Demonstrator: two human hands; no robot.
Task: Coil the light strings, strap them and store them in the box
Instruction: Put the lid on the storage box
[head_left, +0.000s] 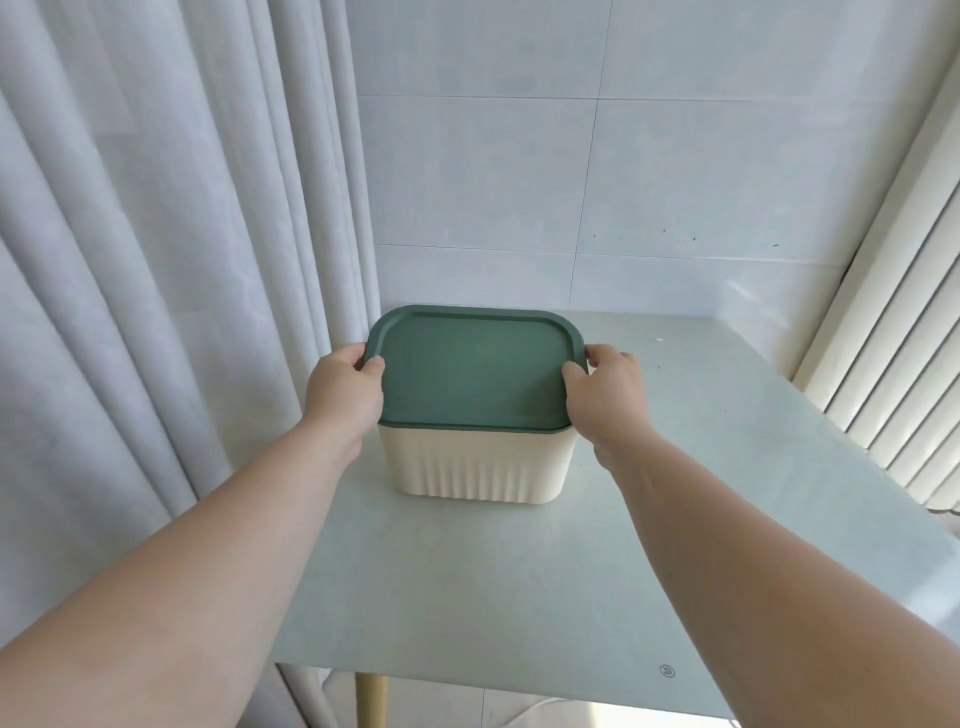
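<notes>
Pale table (519, 571) — cream, green-lidded box (475, 467) on it

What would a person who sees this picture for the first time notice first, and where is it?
The eye goes first to the green lid on the cream ribbed box, which stands at the middle of the pale table. The left hand and the right hand grip the lid at its left and right ends, thumbs on top. White curtains hang on the left.
</notes>
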